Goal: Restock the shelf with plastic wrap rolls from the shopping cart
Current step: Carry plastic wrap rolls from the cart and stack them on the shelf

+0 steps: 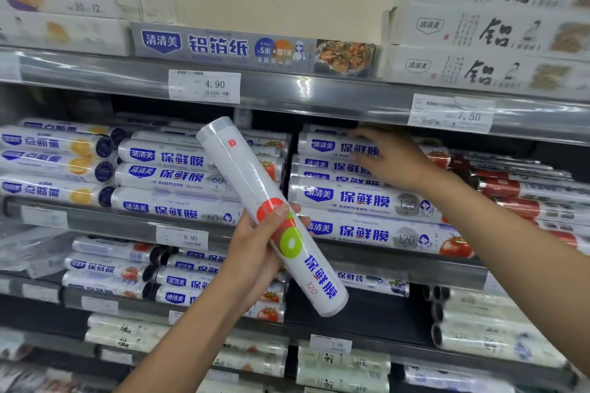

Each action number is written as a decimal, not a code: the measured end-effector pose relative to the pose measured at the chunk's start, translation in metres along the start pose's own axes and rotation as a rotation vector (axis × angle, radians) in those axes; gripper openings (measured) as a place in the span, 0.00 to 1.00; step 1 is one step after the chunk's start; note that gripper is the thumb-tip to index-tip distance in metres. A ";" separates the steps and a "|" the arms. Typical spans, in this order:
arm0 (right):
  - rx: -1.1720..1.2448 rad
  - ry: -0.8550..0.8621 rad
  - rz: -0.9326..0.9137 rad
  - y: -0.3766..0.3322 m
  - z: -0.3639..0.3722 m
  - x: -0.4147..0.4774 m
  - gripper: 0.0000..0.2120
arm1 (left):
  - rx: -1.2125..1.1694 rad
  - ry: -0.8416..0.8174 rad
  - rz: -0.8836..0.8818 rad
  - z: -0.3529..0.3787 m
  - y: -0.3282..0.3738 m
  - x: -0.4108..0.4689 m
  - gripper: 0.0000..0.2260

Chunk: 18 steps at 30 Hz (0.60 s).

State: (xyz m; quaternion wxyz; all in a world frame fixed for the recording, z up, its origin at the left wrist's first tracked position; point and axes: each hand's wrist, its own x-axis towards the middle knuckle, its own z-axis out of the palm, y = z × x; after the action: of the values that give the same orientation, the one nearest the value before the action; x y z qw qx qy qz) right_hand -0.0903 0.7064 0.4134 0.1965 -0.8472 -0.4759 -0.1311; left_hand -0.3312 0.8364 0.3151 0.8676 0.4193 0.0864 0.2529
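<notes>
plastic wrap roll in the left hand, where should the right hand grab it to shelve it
Probably the free upper half of the plastic wrap roll, above the left hand, which grips its lower middle. It is a smooth cylinder leaning up-left, so the right hand, now on the stacked rolls, should come from the right, fingers wrapping across its axis.

Centre-right: dark gap btwn 120 rolls (367,198) & shelf lip (319,89); right hand (392,159) sits in it. Lower centre-right bay (367,306) open. Held roll (255,188), in left hand (255,252), blocks mid-frame stacks (178,175).
</notes>
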 end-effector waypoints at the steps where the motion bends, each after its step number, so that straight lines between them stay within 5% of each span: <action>1: 0.032 0.021 -0.048 -0.018 -0.003 -0.012 0.19 | -0.034 -0.001 -0.002 0.002 0.000 0.000 0.20; 5: 0.192 -0.034 -0.177 -0.082 -0.010 -0.070 0.11 | -0.154 -0.101 -0.014 0.009 -0.001 -0.002 0.18; 10: 0.180 -0.196 -0.098 -0.104 0.017 -0.115 0.34 | -0.181 -0.180 -0.035 0.021 -0.009 -0.008 0.24; 15: 0.617 -0.388 0.127 -0.071 -0.002 -0.110 0.23 | -0.047 -0.190 0.005 0.016 -0.003 -0.006 0.24; 18: 0.975 -0.551 0.344 -0.058 -0.011 -0.113 0.19 | 0.005 -0.219 0.019 0.014 0.009 -0.001 0.15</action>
State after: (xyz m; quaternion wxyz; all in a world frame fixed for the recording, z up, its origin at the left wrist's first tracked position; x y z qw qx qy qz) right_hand -0.1985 0.6434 0.3895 0.4510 -0.7268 -0.3705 0.3621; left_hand -0.3303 0.8314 0.3308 0.8684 0.4474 -0.0120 0.2135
